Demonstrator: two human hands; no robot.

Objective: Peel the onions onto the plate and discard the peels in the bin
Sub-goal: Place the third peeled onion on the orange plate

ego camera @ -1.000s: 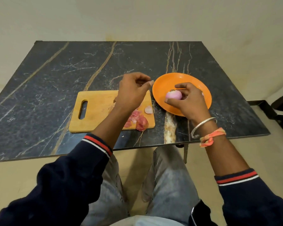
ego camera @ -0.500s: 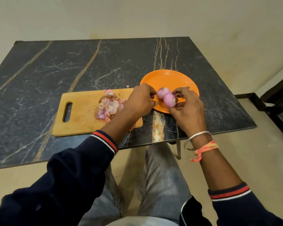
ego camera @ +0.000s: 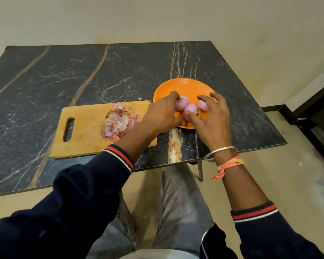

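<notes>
Three peeled pink onions lie together on the orange plate (ego camera: 185,86): a left onion (ego camera: 181,105), a middle onion (ego camera: 192,108) and a right onion (ego camera: 203,105). My left hand (ego camera: 162,115) reaches in from the left, its fingers curled round the left onion. My right hand (ego camera: 212,119) hovers over the plate with fingers spread, and its index fingertip rests on the middle onion. A heap of pink and tan onion peels (ego camera: 118,122) sits on the wooden cutting board (ego camera: 82,131) to the left of the plate. No bin is in view.
The board and plate rest on a dark marble-patterned table (ego camera: 82,75) whose front edge runs just above my knees. A stray bit of peel (ego camera: 139,99) lies behind the board. Dark furniture (ego camera: 310,113) stands at the right by the wall.
Both hands brought the onions down onto the plate. The right hand's fingers have spread open above them. The left hand moved from the board to the plate, and the camera shifted slightly.
</notes>
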